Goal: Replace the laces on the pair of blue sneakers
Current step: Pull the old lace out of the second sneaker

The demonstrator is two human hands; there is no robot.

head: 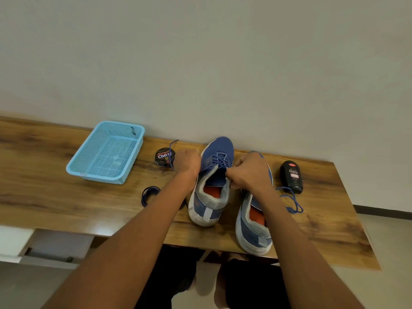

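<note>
On the wooden table (55,197), the left blue mesh sneaker (211,186) stands mid-table; the left hand (188,162) grips its blue lace (171,152), the right hand (249,172) pinches lace at the far eyelets.

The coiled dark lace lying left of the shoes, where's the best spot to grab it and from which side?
Pinch the coiled dark lace across its bundled strands at the left edge of the loop, coming down from above. It lies flat on the wooden table, and that side is probably clearest of the left forearm.
</note>
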